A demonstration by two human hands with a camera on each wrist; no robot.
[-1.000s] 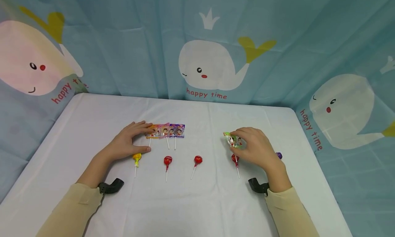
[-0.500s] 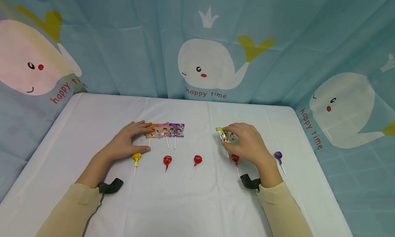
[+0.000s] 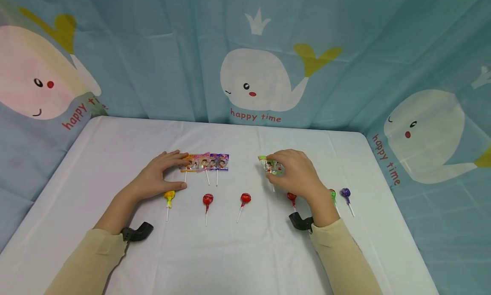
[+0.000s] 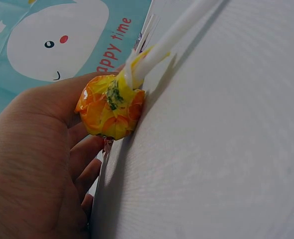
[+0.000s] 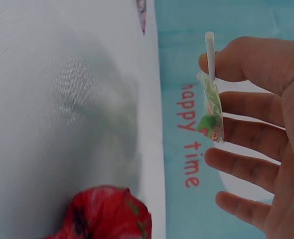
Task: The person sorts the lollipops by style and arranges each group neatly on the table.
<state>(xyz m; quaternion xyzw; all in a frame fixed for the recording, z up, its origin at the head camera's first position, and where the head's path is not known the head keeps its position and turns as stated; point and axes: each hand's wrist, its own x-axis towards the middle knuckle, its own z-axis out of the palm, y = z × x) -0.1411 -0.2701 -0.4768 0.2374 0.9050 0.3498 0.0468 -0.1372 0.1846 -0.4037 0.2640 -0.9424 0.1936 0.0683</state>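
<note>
My left hand (image 3: 180,172) lies flat on the white tablecloth (image 3: 245,252), fingertips touching the orange end of a row of flat wrapped lollipops (image 3: 207,162). A yellow round lollipop (image 3: 170,195) lies just below its thumb, and the left wrist view shows this yellow lollipop (image 4: 111,107) beside the palm. My right hand (image 3: 273,169) pinches a green-wrapped flat lollipop (image 3: 270,166) just above the cloth. In the right wrist view the green-wrapped lollipop (image 5: 212,112) sits between thumb and fingers (image 5: 246,134), stick pointing out.
Round lollipops lie in a row nearer me: two red (image 3: 208,199) (image 3: 245,198), a third red (image 3: 291,197) under my right hand, then green (image 3: 333,194) and purple (image 3: 345,192). A whale-print blue curtain (image 3: 261,82) surrounds the table.
My right hand has carried the green-wrapped lollipop left and slightly away from me, uncovering the green and purple round lollipops. My left hand has stayed put.
</note>
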